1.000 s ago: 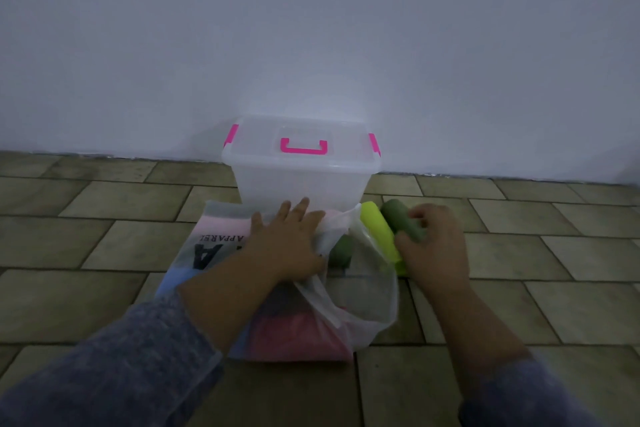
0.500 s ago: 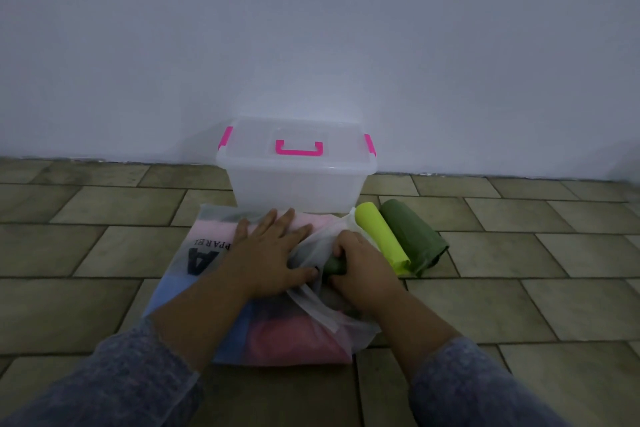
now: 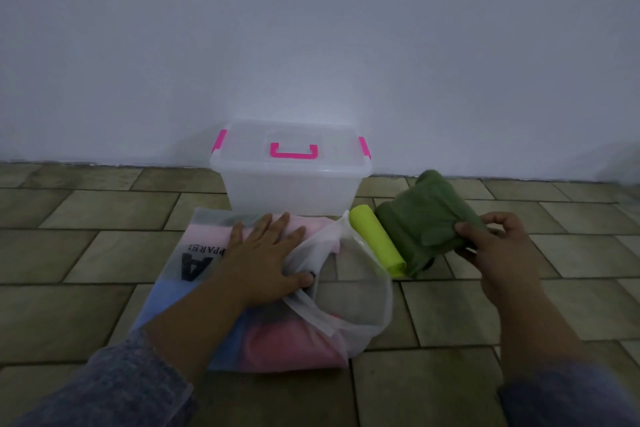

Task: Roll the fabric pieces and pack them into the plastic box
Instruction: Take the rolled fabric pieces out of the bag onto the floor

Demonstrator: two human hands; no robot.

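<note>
Lying nearest on the tiled floor (image 3: 104, 253), a translucent bag (image 3: 360, 308) holds pink and blue fabric, its mouth gaping rightward. The left hand (image 3: 263, 256) presses flat on the bag, fingers spread. Farther right, the right hand (image 3: 498, 250) pinches a bundle of dark green fabric (image 3: 422, 218), just beside a yellow-green roll (image 3: 375, 239). Behind them the plastic box (image 3: 287, 191) stands against the wall (image 3: 311, 45), with its lid (image 3: 242, 149) on.

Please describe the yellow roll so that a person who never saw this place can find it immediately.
Find the clear plastic box with pink handles by the wall. Before its right corner, on the floor, lies the yellow roll. It sits between the plastic bag and the dark green fabric, the only bright yellow thing.
</note>
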